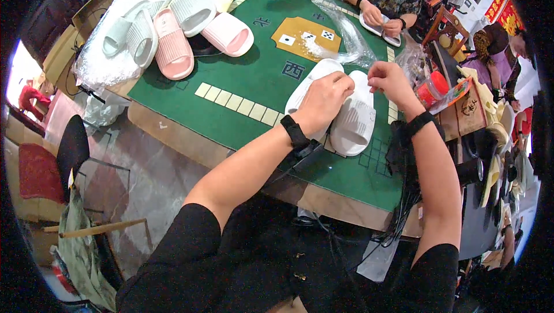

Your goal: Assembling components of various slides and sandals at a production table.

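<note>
A pair of white slide slippers [353,130] lies side by side on the green table mat, toes pointing away from me. My left hand [328,98] rests over the left slipper's strap, its fingers curled with the tips pressed together near the gap between the two slippers. Just above the right slipper's far end, my right hand [392,82] is raised with thumb and fingertips pinched. Whatever either hand holds is too small or hidden to make out. Both wrists wear black bands.
Pink slippers [173,47] and pale grey-green slippers [142,38] pile on clear plastic wrap at the left. Small white bits lie on the mat's yellow panel [291,29]. A red-lidded jar [431,89] stands right. Across the table, a person's hands [381,19] work on white slippers. Cables [398,215] hang nearby.
</note>
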### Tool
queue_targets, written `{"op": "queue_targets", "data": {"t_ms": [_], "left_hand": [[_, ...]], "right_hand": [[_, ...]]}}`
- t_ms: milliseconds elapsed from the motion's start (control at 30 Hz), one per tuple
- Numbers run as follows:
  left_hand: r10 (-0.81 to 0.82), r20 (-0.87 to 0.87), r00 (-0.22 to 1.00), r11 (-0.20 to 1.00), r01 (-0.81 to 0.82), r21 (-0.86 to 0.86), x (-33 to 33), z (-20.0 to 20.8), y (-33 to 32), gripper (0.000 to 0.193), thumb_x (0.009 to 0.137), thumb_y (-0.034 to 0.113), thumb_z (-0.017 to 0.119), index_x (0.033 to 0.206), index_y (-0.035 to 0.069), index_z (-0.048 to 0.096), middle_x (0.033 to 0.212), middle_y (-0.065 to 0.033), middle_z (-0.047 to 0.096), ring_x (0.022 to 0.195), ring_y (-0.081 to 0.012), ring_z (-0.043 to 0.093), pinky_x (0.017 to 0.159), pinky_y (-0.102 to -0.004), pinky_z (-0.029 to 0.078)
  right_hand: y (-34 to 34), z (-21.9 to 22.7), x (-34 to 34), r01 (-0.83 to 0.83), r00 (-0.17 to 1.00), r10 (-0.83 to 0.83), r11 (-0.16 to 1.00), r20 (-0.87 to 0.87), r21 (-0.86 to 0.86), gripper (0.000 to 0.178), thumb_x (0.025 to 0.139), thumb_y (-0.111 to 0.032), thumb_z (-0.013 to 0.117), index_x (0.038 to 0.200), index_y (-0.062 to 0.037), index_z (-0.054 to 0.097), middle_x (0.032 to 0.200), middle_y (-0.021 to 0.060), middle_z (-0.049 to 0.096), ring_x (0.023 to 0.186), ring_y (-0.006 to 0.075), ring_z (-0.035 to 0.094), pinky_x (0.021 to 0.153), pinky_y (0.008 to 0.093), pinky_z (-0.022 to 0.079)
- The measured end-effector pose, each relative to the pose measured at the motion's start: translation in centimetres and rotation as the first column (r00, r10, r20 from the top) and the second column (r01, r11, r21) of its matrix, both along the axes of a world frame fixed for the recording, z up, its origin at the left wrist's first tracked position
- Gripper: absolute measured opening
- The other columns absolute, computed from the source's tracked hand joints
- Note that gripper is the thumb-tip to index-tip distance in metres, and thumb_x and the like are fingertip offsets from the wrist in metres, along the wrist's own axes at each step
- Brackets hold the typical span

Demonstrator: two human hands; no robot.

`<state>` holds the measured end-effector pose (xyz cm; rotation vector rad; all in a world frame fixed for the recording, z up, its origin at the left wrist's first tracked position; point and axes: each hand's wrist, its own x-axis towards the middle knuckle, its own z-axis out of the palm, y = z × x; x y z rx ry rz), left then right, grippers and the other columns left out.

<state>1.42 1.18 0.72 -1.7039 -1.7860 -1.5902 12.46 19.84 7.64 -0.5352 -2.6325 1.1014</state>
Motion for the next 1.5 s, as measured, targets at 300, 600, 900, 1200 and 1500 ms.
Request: {"op": "queue_targets", "data": {"t_ms": [300, 600, 900, 1200, 1500], "left_hand": [[-0.211, -0.022, 0.977, 0.966, 0.205, -0.159, 0.6, -0.9, -1.1, 0.009, 0.09, 0.014, 0.06, 0.094, 0.007, 0.06, 0.082, -0.0162, 0.065, 0.079, -0.0358, 0.064, 0.069, -0.0441, 0.051], [-0.355, -0.106, 0.929, 0.889, 0.301, -0.346, 1.1, -1.3, -1.3, 0.01, 0.09, 0.017, 0.058, 0.09, 0.007, 0.061, 0.077, -0.0165, 0.064, 0.076, -0.0371, 0.065, 0.067, -0.0461, 0.051], [-0.369, -0.235, 0.899, 0.866, 0.24, -0.44, 1.6, -1.2, -2.0, 0.009, 0.086, 0.014, 0.059, 0.089, 0.006, 0.062, 0.077, -0.0149, 0.064, 0.077, -0.035, 0.066, 0.067, -0.0453, 0.052], [-0.423, -0.543, 0.726, 0.863, 0.139, -0.486, 4.7, -2.3, -1.8, 0.015, 0.082, 0.013, 0.058, 0.095, 0.007, 0.063, 0.075, -0.0059, 0.065, 0.077, -0.0241, 0.068, 0.063, -0.037, 0.056], [-0.295, -0.335, 0.895, 0.933, 0.194, -0.304, 4.4, -3.0, -0.7, 0.006, 0.082, 0.011, 0.06, 0.085, 0.006, 0.061, 0.074, -0.0092, 0.064, 0.073, -0.0282, 0.066, 0.064, -0.04, 0.054]], "right_hand": [[2.7, -1.2, 0.3, 0.16, 0.951, -0.015, 0.877, 0.308, -0.454, 0.007, 0.082, 0.0, 0.068, 0.087, -0.001, 0.063, 0.077, 0.0077, 0.068, 0.065, 0.0157, 0.069, 0.054, 0.0244, 0.05], [2.9, -2.2, -1.8, 0.007, 0.845, 0.232, 0.897, 0.482, -0.443, 0.008, 0.081, -0.001, 0.07, 0.088, -0.0012, 0.065, 0.08, 0.0045, 0.068, 0.067, 0.0096, 0.063, 0.058, 0.0231, 0.051], [3.3, -5.9, -2.8, -0.116, 0.74, 0.459, 0.807, 0.492, -0.579, 0.023, 0.075, 0.002, 0.073, 0.097, 0.0019, 0.069, 0.09, 0.0025, 0.07, 0.077, 0.0116, 0.065, 0.069, 0.028, 0.054], [3.6, -7.0, -2.7, -0.096, 0.727, 0.494, 0.761, 0.477, -0.641, 0.026, 0.073, 0.003, 0.073, 0.099, 0.0028, 0.07, 0.09, 0.0033, 0.071, 0.078, 0.0118, 0.066, 0.071, 0.0298, 0.055], [2.3, -5.1, -1.7, -0.128, 0.904, 0.18, 0.979, 0.387, -0.158, 0.016, 0.079, -0.005, 0.071, 0.094, -0.0015, 0.071, 0.081, 0.0016, 0.07, 0.07, 0.0095, 0.063, 0.06, 0.0279, 0.052]]}}
